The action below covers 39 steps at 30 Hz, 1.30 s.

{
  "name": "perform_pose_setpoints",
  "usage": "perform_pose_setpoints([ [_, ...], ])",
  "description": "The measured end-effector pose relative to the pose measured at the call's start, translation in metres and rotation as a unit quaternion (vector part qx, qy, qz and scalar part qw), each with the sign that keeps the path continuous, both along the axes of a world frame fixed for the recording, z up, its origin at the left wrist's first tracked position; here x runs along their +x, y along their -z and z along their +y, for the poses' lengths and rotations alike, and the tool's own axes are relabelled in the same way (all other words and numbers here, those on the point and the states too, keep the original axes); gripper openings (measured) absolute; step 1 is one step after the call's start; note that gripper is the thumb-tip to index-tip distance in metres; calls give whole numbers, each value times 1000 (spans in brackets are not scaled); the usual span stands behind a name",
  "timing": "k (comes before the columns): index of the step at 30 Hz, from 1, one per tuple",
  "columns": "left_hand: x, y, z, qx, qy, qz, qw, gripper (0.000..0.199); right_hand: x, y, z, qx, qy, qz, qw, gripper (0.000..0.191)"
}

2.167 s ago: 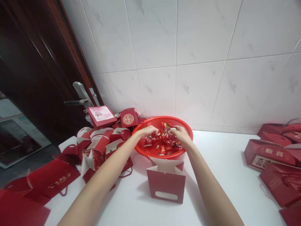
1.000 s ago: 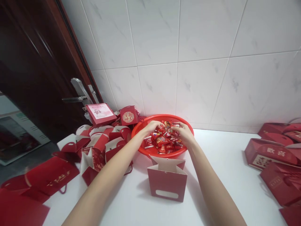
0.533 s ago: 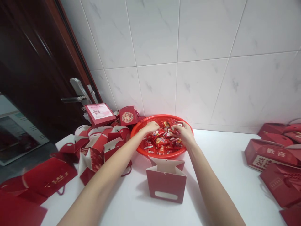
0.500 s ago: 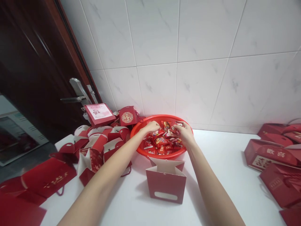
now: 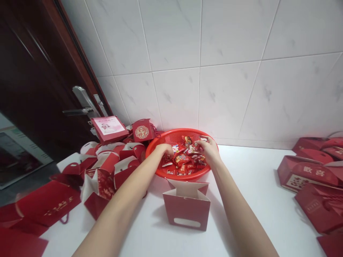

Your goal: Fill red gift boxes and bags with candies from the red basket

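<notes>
A red plastic basket (image 5: 150, 144) holds many small wrapped candies (image 5: 182, 159), mostly red. My left hand (image 5: 164, 150) reaches into its left side, fingers curled down among the candies; the fingertips are hidden. On the right side, my right hand (image 5: 210, 150) is closed with thumb and fingers pinched at a small wrapped candy (image 5: 197, 146). Between my forearms, in front of the basket, a red paper gift box (image 5: 186, 210) stands upright with its top open. It has a white slot-shaped patch low on the front.
Several red gift boxes (image 5: 104, 162) crowd the left of the white table (image 5: 249, 185), some with open tops. More closed red boxes (image 5: 308, 171) stand at the right edge. A tiled wall (image 5: 227, 96) rises behind; a dark door (image 5: 34, 64) is at the left.
My left hand has moved left and down within the basket, its fingers dipping into the candies. My right hand stays nearly in place. The whole view has shifted slightly.
</notes>
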State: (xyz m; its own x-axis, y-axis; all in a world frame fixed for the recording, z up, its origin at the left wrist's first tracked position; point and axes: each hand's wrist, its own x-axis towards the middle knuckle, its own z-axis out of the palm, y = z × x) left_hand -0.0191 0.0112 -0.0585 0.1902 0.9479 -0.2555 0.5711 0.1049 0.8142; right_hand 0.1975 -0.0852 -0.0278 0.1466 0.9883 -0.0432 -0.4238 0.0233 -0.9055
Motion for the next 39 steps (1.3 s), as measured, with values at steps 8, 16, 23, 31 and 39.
perform_pose_setpoints([
  [8,7,-5,-16,-111,0,133,985,34,1,0,-3,19,-33,16,999,33],
  [16,16,-25,-25,-6,1,36,999,23,4,1,-2,42,-68,15,997,28],
  [23,28,-47,-39,75,30,-140,987,41,4,4,2,39,-72,23,996,20],
  [31,36,-47,-41,106,68,-239,963,40,5,7,6,56,-73,45,995,16],
  [39,41,-46,-42,140,84,-266,950,45,5,1,-3,37,-166,14,985,12],
])
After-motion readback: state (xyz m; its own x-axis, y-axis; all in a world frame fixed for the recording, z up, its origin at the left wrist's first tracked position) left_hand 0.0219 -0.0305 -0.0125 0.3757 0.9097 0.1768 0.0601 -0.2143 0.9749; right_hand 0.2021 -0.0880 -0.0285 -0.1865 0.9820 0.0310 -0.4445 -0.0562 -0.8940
